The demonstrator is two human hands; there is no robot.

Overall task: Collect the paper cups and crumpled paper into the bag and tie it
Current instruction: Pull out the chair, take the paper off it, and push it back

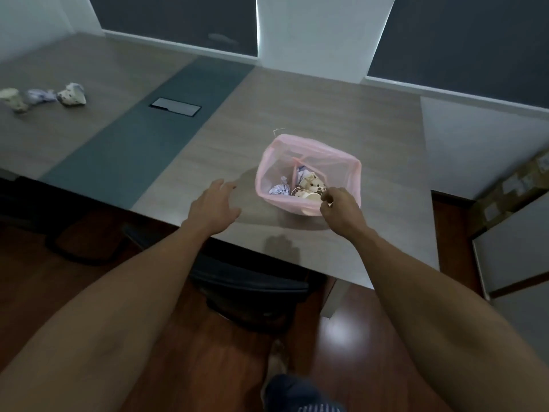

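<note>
A pink plastic bag (309, 150) stands open on the wooden table (326, 108) near its front edge. Inside lie crushed spotted paper cups (312, 185) and crumpled paper (279, 189). My right hand (341, 208) is at the bag's near right rim, fingers curled and pinched on the plastic. My left hand (214, 206) hovers open, fingers spread, over the table just left of the bag. Far to the left on the table lie two more crushed cups (72, 95) (13, 99) with a ball of crumpled paper (40, 96) between them.
A dark strip (142, 150) with a cable hatch (175, 107) crosses the table between the bag and the far-left litter. A black chair (246, 289) is tucked under the front edge. Cardboard boxes (511, 188) and a cabinet (517, 248) stand at the right.
</note>
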